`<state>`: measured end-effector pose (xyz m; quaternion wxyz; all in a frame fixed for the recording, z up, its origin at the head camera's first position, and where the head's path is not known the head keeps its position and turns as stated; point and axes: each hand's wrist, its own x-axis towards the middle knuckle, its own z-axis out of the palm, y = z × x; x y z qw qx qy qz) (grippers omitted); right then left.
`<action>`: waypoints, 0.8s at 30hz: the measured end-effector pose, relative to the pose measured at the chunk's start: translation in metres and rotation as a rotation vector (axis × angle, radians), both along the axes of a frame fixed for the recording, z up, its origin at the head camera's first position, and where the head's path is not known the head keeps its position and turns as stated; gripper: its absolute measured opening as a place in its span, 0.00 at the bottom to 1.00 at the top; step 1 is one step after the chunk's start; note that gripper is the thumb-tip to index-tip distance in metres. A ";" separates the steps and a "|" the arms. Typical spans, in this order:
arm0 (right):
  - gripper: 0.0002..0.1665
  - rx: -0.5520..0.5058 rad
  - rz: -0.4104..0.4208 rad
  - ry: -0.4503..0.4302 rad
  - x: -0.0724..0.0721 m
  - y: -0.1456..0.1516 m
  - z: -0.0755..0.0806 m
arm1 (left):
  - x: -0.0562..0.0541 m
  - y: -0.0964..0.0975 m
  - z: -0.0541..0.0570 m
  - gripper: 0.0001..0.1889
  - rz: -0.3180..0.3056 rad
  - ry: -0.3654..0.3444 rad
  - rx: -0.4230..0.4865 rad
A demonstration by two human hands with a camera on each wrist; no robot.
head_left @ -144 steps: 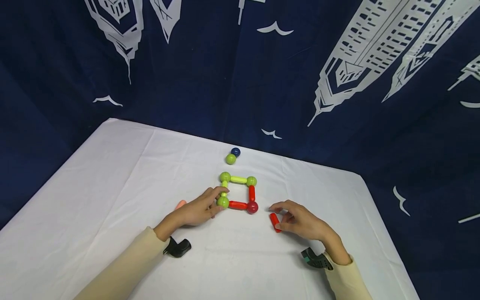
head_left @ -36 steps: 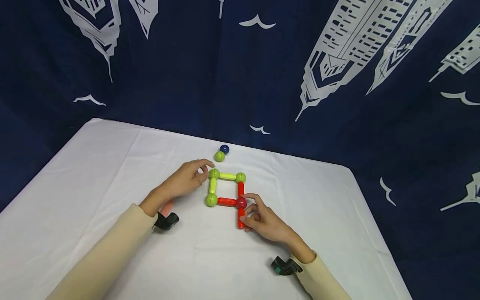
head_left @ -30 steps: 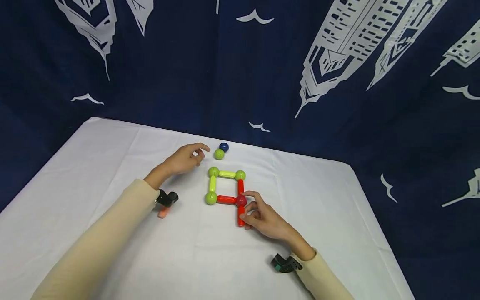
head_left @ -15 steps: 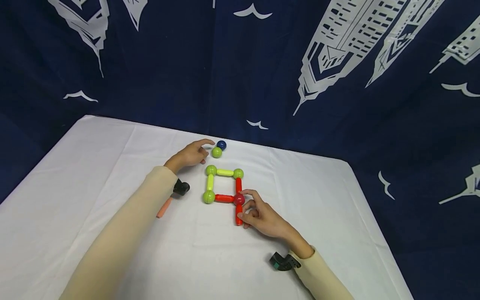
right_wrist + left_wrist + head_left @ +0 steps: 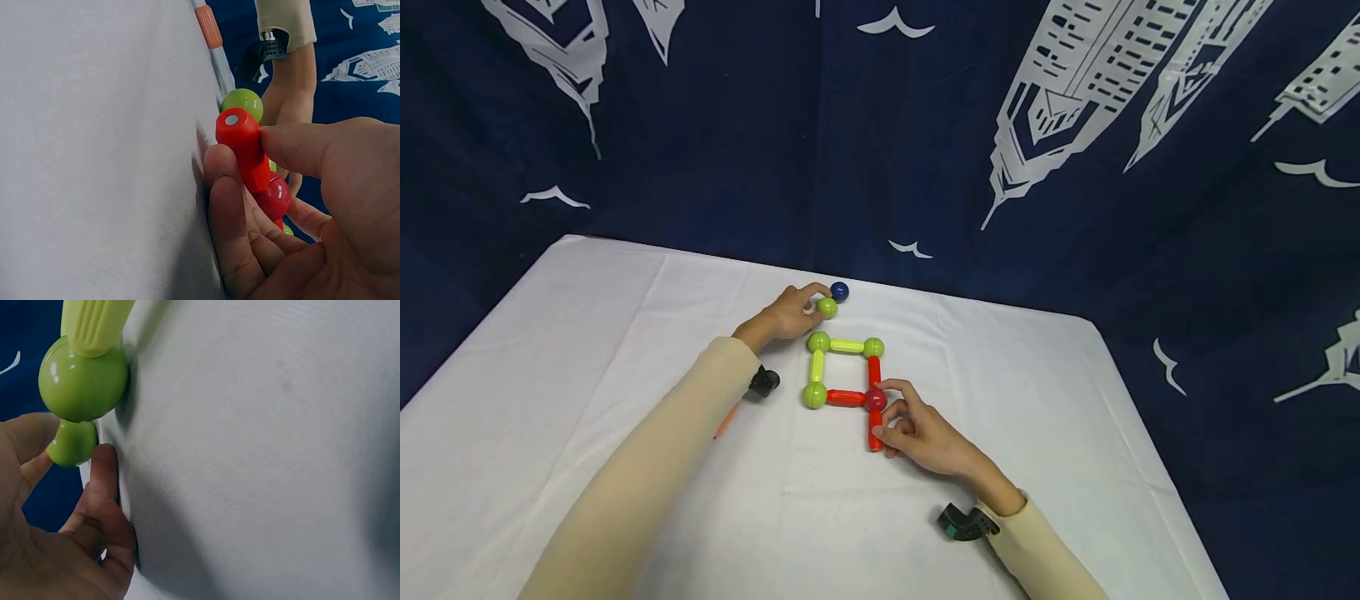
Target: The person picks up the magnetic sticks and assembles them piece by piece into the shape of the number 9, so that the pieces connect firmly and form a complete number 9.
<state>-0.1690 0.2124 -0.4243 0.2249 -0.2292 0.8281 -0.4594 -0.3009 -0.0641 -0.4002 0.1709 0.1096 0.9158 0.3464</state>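
Note:
A square of magnetic rods and balls lies on the table: green balls (image 5: 815, 395) at three corners, a red ball (image 5: 876, 399) at the near right corner, two yellow-green rods (image 5: 847, 346) and two red rods (image 5: 846, 398). My right hand (image 5: 928, 437) pinches another red rod (image 5: 247, 150) between thumb and fingers; its far end meets the red ball and its near end points toward me. At the back, my left hand (image 5: 787, 313) holds a loose green ball (image 5: 827, 307) between thumb and fingers. A dark blue ball (image 5: 839, 292) sits right beside it.
An orange rod (image 5: 209, 27) lies left of the square, partly hidden by the left sleeve in the head view. White cloth covers the table (image 5: 1000, 375); a navy printed curtain (image 5: 760, 167) hangs behind its far edge. Each wrist wears a black camera (image 5: 967, 523).
My right hand has brought the red rod from the right to the red ball. My left hand has left the square, reached back and taken the green ball, which has shifted slightly left.

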 end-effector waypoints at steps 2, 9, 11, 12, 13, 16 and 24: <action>0.37 0.000 0.007 0.004 0.000 0.000 0.000 | 0.001 -0.001 -0.002 0.23 0.013 0.015 0.005; 0.37 0.004 0.006 0.014 0.000 0.000 0.000 | 0.004 -0.001 -0.005 0.18 0.041 0.068 0.064; 0.37 0.005 0.004 0.012 0.000 0.000 0.000 | 0.006 -0.001 -0.006 0.17 0.052 0.095 0.081; 0.37 0.005 0.005 0.009 0.000 0.000 0.000 | 0.007 -0.002 -0.006 0.17 0.058 0.115 0.089; 0.37 0.005 0.006 0.005 0.000 0.000 0.000 | 0.009 -0.002 -0.006 0.17 0.064 0.131 0.102; 0.37 -0.004 0.013 0.000 0.000 -0.001 -0.001 | 0.020 -0.005 -0.005 0.18 0.060 0.192 0.161; 0.37 0.000 0.008 0.014 -0.001 -0.001 0.000 | 0.080 -0.005 0.016 0.20 -0.065 0.327 0.317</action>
